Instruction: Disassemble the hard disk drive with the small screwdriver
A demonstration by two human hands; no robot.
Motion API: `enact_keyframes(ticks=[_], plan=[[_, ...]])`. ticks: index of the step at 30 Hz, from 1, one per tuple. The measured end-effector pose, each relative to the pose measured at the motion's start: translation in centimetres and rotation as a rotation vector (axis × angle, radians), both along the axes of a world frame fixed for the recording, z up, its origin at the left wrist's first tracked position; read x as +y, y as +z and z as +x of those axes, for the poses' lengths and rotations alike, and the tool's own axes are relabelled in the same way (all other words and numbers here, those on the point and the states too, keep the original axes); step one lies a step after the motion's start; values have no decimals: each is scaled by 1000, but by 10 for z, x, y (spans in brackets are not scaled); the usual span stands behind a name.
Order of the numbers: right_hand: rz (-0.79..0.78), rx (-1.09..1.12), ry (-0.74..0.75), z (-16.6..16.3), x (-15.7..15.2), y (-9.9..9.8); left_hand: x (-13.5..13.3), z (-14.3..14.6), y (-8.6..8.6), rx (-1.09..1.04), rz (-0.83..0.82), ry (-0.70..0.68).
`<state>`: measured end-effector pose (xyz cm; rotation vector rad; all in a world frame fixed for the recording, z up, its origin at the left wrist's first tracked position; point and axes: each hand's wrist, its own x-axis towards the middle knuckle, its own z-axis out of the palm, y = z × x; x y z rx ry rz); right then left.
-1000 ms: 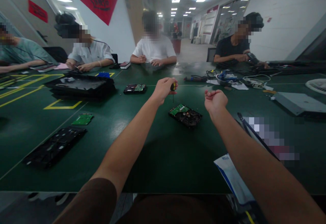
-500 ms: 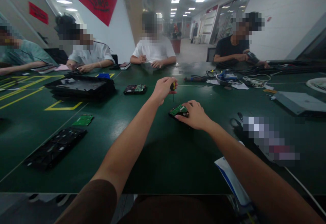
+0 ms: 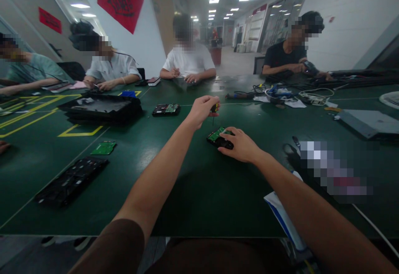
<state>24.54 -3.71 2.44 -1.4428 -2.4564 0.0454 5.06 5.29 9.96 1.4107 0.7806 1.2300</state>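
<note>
My left hand [image 3: 203, 111] is closed round the black and yellow handle of a screwdriver [image 3: 215, 107]. Its thin shaft points down, with the tip just above or at the far edge of a hard drive; contact cannot be made out. That hard drive [image 3: 215, 141] lies on the table with its green circuit board [image 3: 218, 134] facing up. My right hand [image 3: 241, 144] grips the drive's right end between thumb and fingers, hiding that end.
On the green table [image 3: 187, 207], a second hard drive [image 3: 166, 109] lies farther back. Leftward are a loose green circuit board [image 3: 104, 148], a black plastic frame [image 3: 73, 178] and a black tray [image 3: 99, 107]. Cables [image 3: 277, 93] and a grey box [image 3: 369, 122] sit rightward. Several people work opposite.
My right thumb and fingers have shifted on the hard drive, so more of it shows. The screwdriver stays above it. Another person's hand has come in at the left edge.
</note>
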Motion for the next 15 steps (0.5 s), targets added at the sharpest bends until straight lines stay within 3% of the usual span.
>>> enact_keyframes(ticks=[15], plan=[[31,30,101,11,5,-7,-5,5,-2,-45,-16,-80]])
